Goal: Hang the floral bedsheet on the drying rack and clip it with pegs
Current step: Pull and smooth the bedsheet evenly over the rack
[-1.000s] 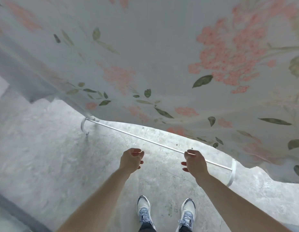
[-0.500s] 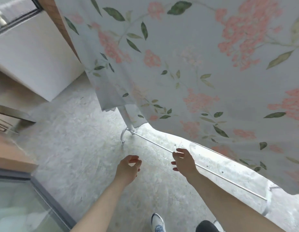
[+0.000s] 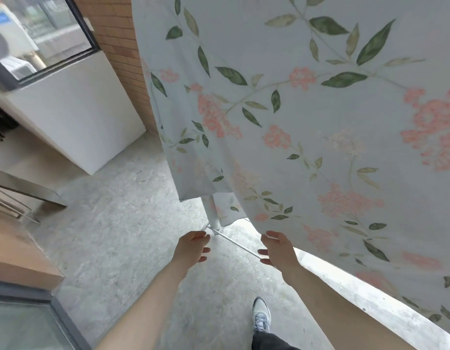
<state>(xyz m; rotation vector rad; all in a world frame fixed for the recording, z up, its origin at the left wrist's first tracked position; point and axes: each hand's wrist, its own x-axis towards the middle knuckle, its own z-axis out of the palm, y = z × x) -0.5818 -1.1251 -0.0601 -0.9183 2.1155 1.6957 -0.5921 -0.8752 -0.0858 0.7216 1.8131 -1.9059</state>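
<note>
Holding nothing, my left hand [image 3: 192, 248] and right hand [image 3: 276, 250] float with loose, spread fingers, a bit more open than a moment ago. My right hand has come off the thin white bar [image 3: 240, 245] of the drying rack [image 3: 213, 218] and now sits just under the floral bedsheet [image 3: 307, 127]. That sheet hangs over the rack above and beside my hands. More of it shows now, and one shoe [image 3: 261, 315] on the grey floor [image 3: 112, 238].
</note>
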